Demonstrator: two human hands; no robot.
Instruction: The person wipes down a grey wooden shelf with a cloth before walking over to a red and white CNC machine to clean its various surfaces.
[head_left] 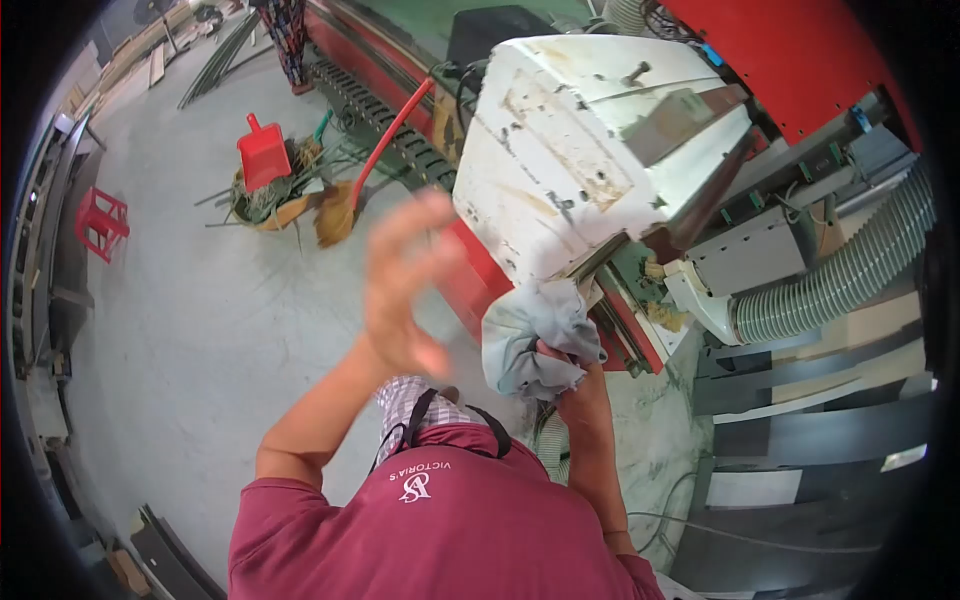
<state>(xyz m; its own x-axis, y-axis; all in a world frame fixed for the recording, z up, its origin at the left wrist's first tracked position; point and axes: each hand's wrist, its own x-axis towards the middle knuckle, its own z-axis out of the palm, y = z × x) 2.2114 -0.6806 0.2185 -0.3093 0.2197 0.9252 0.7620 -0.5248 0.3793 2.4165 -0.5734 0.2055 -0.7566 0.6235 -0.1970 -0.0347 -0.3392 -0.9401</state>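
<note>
My left hand (405, 290) is raised in front of me, somewhat blurred, with its fingers apart and nothing in it. A bunched grey-blue cloth (535, 335) is in my right hand (570, 365), whose fingers are partly covered by its folds. The cloth is at the lower corner of a large white machine housing (550, 170), which has brown stains and dark marks. Whether the cloth touches the housing I cannot tell. Beside my left hand, a red panel (475, 285) runs below the housing.
A ribbed grey hose (840, 285) curves at the right, above stacked dark sheets (820, 510). On the floor at the left are a red stool (102, 224), a red dustpan (264, 155) and a broom (338, 215). Part of another person (286, 40) shows at the top.
</note>
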